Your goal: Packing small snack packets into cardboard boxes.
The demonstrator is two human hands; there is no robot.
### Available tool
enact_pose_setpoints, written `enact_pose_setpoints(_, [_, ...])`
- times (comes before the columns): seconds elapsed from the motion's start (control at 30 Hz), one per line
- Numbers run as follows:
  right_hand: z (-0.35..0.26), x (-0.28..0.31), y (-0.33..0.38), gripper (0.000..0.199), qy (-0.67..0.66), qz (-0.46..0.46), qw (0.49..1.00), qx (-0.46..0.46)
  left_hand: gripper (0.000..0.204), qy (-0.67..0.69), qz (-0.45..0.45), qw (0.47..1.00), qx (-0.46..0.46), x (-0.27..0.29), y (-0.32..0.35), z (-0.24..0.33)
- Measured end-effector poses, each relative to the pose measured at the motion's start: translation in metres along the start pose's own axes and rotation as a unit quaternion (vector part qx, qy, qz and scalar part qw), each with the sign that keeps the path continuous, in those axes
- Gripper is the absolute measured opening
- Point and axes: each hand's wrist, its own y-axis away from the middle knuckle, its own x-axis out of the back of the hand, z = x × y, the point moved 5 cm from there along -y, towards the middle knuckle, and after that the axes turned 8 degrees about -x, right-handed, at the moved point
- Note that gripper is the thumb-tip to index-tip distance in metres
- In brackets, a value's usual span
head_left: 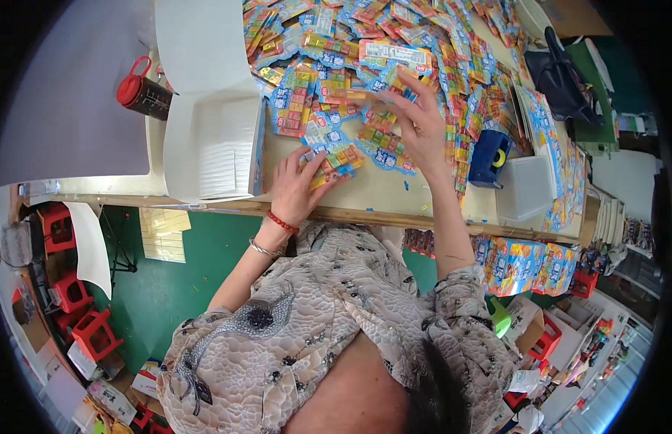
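Near the table's front edge, my left hand [294, 189] grips a small flat packet [337, 163] with a blue header and rows of coloured pieces, its thumb lying over the packet's left side. My right hand [421, 123] is raised over the pile, index finger stretched out. At its thumb and fingertips is another packet [354, 95], seen nearly edge-on and blurred; it looks pinched there. Many similar packets [291, 101] lie loosely heaped beyond both hands. One packet [388, 150] lies just left of my right wrist.
A white sheet-covered box [211, 145] stands left of the pile, beside a dark red-lidded bottle [144, 94]. To the right are a blue tape dispenser [489, 159], a clear plastic box [525, 188], and upright printed cards [542, 126]. A dark bag [563, 83] lies farther back. Red stools [95, 334] stand on the green floor.
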Motion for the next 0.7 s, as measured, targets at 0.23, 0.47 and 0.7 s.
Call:
enact_pose_setpoints(0.23, [0.023, 0.018, 0.028, 0.017, -0.161, 0.088, 0.951, -0.249, 0.075, -0.023, 0.049, 0.996, 0.068, -0.011, 0.007, 0.003])
enact_pose_setpoints(0.47, [0.053, 0.022, 0.054, 0.018, -0.162, 0.103, 0.926, -0.325, 0.05, 0.166, -0.019, 0.985, -0.031, -0.006, -0.002, 0.006])
enact_pose_setpoints(0.7, [-0.023, -0.03, 0.07, 0.017, -0.011, -0.159, 0.985, -0.059, 0.024, 0.077, -0.016, 0.986, -0.149, -0.011, 0.009, 0.025])
